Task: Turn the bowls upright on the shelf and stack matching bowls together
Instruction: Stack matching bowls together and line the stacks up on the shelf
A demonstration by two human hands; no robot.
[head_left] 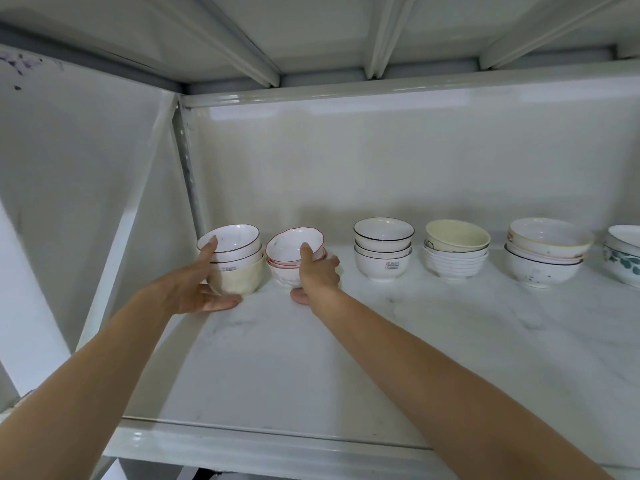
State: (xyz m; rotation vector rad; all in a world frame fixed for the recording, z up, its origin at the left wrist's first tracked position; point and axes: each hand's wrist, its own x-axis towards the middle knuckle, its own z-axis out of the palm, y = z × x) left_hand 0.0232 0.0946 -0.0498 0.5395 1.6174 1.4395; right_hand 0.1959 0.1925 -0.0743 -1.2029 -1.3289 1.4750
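Several stacks of upright bowls stand in a row at the back of the marble-patterned shelf (pixel 311 358). At the far left my left hand (pixel 194 289) grips a stack of dark-rimmed white bowls sitting in a cream bowl (pixel 239 261). Beside it my right hand (pixel 317 271) holds a stack of pink-rimmed wavy bowls (pixel 287 251), thumb over the rim. Further right stand a black-rimmed white stack (pixel 382 251), a cream bowl on ribbed white bowls (pixel 455 251), and a stack of wide bowls with thin coloured rims (pixel 545 252).
A bowl with a teal leaf pattern (pixel 623 258) is cut off at the right edge. A white metal upright (pixel 187 168) and a diagonal brace (pixel 135 216) close the left side. The upper shelf's ribs (pixel 311 39) hang overhead. The shelf's front lip (pixel 259 441) runs below my arms.
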